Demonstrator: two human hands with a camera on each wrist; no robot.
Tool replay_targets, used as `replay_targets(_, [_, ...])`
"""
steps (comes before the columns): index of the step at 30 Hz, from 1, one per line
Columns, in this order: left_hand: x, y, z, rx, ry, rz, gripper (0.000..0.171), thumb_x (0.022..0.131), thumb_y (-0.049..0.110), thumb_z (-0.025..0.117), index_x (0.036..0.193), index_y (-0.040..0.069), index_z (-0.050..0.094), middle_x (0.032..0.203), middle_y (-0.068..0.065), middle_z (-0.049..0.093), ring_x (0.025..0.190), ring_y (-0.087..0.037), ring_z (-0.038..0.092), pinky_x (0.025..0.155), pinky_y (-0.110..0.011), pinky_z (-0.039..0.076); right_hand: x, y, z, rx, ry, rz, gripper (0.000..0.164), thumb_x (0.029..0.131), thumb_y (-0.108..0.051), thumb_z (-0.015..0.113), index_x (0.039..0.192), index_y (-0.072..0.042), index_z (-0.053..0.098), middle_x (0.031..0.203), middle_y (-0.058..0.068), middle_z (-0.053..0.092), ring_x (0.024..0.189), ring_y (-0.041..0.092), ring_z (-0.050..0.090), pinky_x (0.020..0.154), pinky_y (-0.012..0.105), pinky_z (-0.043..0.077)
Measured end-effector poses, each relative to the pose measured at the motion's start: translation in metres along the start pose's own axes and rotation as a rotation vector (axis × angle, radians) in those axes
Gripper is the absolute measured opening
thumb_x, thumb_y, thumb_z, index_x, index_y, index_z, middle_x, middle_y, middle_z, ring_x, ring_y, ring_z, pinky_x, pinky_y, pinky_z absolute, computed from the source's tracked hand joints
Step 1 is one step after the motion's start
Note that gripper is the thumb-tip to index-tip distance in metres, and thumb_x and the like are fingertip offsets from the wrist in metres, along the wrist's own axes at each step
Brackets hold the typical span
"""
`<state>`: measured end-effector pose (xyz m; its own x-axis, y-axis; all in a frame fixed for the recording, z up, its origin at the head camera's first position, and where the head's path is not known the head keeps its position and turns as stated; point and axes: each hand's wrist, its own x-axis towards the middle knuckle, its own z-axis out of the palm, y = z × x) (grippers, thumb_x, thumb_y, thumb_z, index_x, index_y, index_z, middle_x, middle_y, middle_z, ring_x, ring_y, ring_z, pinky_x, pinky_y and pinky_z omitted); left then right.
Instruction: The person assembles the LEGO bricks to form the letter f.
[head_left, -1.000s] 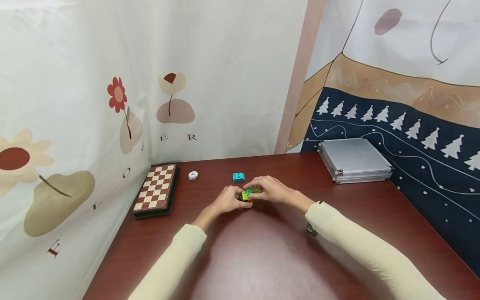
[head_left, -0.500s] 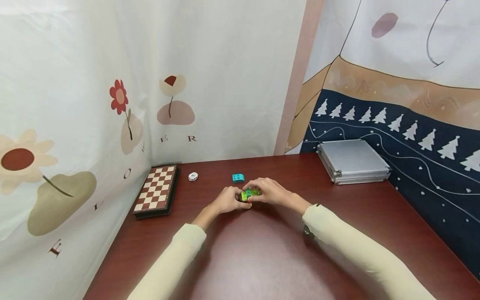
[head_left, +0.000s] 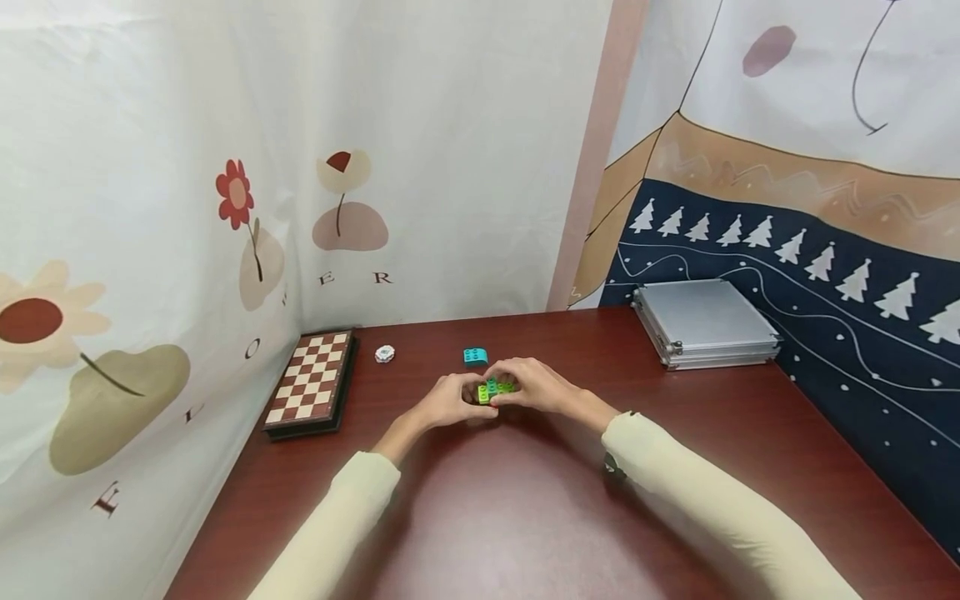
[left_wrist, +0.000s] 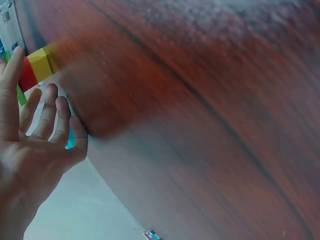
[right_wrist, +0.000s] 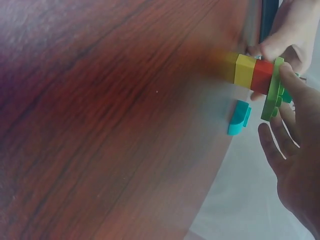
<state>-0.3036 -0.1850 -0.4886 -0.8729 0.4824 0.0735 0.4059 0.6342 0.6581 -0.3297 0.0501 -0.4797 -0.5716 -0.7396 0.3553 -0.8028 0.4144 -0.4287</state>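
The little brick stack [right_wrist: 262, 76] sits right between the two hands, out on the desk [head_left: 480, 508]. Right hand [head_left: 538, 388] is pinching its green top, thumb on the near side; left hand [head_left: 448, 402] curves around the other side, fingers loosely bent and apart, though I can't tell if they're actually touching. Count for the stack: one yellow brick [right_wrist: 244, 71], one red brick [right_wrist: 261, 75], one lime plate [right_wrist: 272, 95], one darker green brick [right_wrist: 286, 96], all plastic-looking, boxy, studs on the green parts. Just past the hands there's one turquoise brick [head_left: 476, 357], four studs and a rounded end. Further off: one white roundish thing [head_left: 385, 354], one checkered board [head_left: 311, 379] and a pile of flat silvery panels [head_left: 705, 317]. Desk is glossy, reddish-brown wood grain.
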Motion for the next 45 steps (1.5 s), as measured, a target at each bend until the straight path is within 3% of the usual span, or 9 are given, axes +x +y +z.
replay_targets(4, [-0.003, 0.002, -0.003, -0.014, 0.019, 0.007, 0.055, 0.085, 0.037, 0.088, 0.129, 0.010, 0.070, 0.091, 0.003, 0.073, 0.083, -0.012, 0.067, 0.074, -0.031, 0.055, 0.000, -0.002, -0.002, 0.022, 0.007, -0.020, 0.044, 0.091, -0.034, 0.082, 0.129, -0.013, 0.070, 0.116, -0.002, 0.069, 0.092, 0.011, 0.064, 0.078, 0.026, 0.055])
replay_targets(12, [-0.004, 0.005, -0.007, -0.040, 0.061, 0.022, 0.045, 0.088, 0.036, 0.085, 0.123, 0.011, 0.074, 0.111, -0.003, 0.076, 0.095, -0.015, 0.072, 0.087, -0.040, 0.058, 0.004, -0.005, -0.012, 0.122, 0.017, -0.045, 0.042, 0.089, -0.023, 0.084, 0.125, -0.005, 0.071, 0.117, 0.008, 0.071, 0.104, 0.027, 0.073, 0.085, 0.040, 0.060])
replay_targets(20, [-0.003, 0.006, -0.008, -0.051, 0.019, 0.006, 0.038, 0.090, 0.034, 0.083, 0.120, 0.012, 0.076, 0.111, -0.001, 0.077, 0.094, -0.011, 0.072, 0.085, -0.036, 0.058, 0.004, -0.003, -0.012, 0.111, -0.005, -0.018, 0.024, 0.092, -0.019, 0.081, 0.114, -0.009, 0.076, 0.106, 0.003, 0.075, 0.091, 0.018, 0.073, 0.080, 0.034, 0.061])
replay_targets(30, [-0.005, 0.004, -0.006, -0.060, 0.059, 0.055, 0.043, 0.091, 0.032, 0.084, 0.125, 0.009, 0.073, 0.117, -0.005, 0.075, 0.096, -0.015, 0.072, 0.088, -0.038, 0.058, -0.001, -0.005, -0.003, 0.165, 0.062, 0.047, 0.022, 0.092, -0.019, 0.082, 0.112, -0.011, 0.076, 0.101, 0.002, 0.076, 0.082, 0.008, 0.069, 0.073, 0.024, 0.058])
replay_targets(34, [-0.007, 0.003, -0.007, -0.095, 0.093, 0.036, 0.041, 0.089, 0.031, 0.085, 0.122, 0.010, 0.075, 0.116, -0.005, 0.076, 0.098, -0.016, 0.073, 0.089, -0.039, 0.058, 0.000, -0.004, -0.002, 0.208, 0.071, 0.038, 0.023, 0.091, -0.017, 0.082, 0.111, -0.008, 0.076, 0.101, 0.004, 0.076, 0.083, 0.010, 0.071, 0.074, 0.026, 0.059])
replay_targets(39, [-0.008, 0.003, -0.008, -0.103, 0.090, 0.021, 0.038, 0.088, 0.031, 0.086, 0.120, 0.011, 0.076, 0.115, -0.004, 0.076, 0.097, -0.016, 0.073, 0.090, -0.040, 0.058, 0.005, -0.001, -0.007, 0.226, 0.014, 0.028, 0.023, 0.092, -0.018, 0.082, 0.111, -0.008, 0.076, 0.101, 0.004, 0.076, 0.087, 0.010, 0.071, 0.077, 0.024, 0.058])
replay_targets(45, [-0.007, 0.001, -0.005, -0.091, 0.100, -0.011, 0.041, 0.088, 0.032, 0.086, 0.122, 0.011, 0.076, 0.114, -0.005, 0.076, 0.098, -0.016, 0.071, 0.089, -0.040, 0.057, 0.016, 0.012, -0.022, 0.233, 0.001, 0.087, 0.029, 0.094, -0.019, 0.080, 0.118, -0.003, 0.075, 0.107, 0.004, 0.077, 0.094, 0.011, 0.073, 0.083, 0.028, 0.059])
